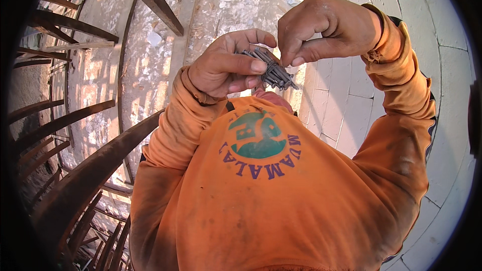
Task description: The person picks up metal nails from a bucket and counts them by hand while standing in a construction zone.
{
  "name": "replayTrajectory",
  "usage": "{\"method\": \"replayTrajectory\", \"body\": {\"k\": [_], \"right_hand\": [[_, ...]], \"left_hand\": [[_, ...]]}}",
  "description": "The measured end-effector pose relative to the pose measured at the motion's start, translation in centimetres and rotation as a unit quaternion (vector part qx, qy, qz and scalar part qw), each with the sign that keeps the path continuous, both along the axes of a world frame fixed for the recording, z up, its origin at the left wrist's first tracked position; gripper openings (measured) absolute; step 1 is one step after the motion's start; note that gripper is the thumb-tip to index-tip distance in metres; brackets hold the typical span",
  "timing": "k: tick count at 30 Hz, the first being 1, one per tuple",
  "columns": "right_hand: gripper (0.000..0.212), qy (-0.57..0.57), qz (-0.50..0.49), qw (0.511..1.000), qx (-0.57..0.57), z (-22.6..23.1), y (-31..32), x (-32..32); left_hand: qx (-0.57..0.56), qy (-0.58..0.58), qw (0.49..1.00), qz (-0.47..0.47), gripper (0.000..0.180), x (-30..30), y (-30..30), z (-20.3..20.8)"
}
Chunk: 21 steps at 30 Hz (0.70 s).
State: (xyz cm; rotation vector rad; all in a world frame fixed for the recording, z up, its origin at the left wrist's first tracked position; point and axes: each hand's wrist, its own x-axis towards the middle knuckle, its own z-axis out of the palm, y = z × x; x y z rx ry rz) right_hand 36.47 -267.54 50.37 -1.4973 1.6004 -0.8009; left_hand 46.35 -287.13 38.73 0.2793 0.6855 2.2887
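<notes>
A bundle of dark grey nails sits in my left hand, pressed under the thumb with the fingers curled beneath it. Something thin, perhaps wire or a band, seems to wrap its middle. The nails point in slightly different directions, with several ends sticking out to the lower right. Just right of the bundle, my right hand is closed in a pinch, its thumb and fingertips at the bundle's edge. Whatever lies between those fingertips is too small to make out.
Dark wooden poles slant across the left side, with more beams farther up. A wall of pale grey blocks stands close on the right. Far below lies rough, sunlit ground with pale patches and scattered debris.
</notes>
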Motion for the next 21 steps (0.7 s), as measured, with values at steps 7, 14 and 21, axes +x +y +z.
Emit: {"method": "replayTrajectory", "body": {"k": [7,14,21], "right_hand": [[0.015,-0.026,0.019,0.999,0.016,0.4,-1.7,-0.6],[0.019,-0.032,0.007,0.999,-0.040,-0.6,-2.0,-0.3],[0.019,-0.062,-0.007,0.997,-0.041,-1.7,-1.9,-0.2]], "left_hand": [[0.012,0.012,0.999,0.033,0.048,0.4,0.0,0.2],[0.043,0.006,0.998,0.034,0.047,0.7,-0.8,0.7],[0.009,0.000,0.999,0.053,0.047,1.0,-0.8,-0.3]]}}
